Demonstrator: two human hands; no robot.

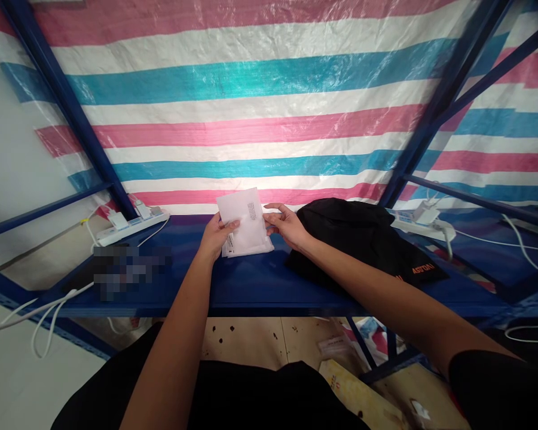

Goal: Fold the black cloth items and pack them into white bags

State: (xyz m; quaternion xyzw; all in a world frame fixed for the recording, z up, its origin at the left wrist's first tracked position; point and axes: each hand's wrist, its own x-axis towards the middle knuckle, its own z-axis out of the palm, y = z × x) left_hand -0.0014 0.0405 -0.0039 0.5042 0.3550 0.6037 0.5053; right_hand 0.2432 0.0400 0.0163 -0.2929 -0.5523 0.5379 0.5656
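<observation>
A white, frosted plastic bag (pixel 244 222) with small dark print stands tilted over the blue shelf's middle. My left hand (pixel 216 236) grips its left side, thumb lying across the front and fingers behind. At the right edge, my right hand (pixel 287 226) pinches the bag between thumb and fingers, while its index finger stretches out above. What lies inside the bag cannot be made out. Close to my right hand and forearm is a heap of black cloth (pixel 341 224) with orange lettering.
The blue shelf (pixel 246 292) has upright posts on both sides. White power strips with plugs sit at the left (pixel 132 228) and right (pixel 424 224), with loose cables. A striped plastic sheet (pixel 260 89) hangs behind. A yellowish package (pixel 358 394) lies below on the floor.
</observation>
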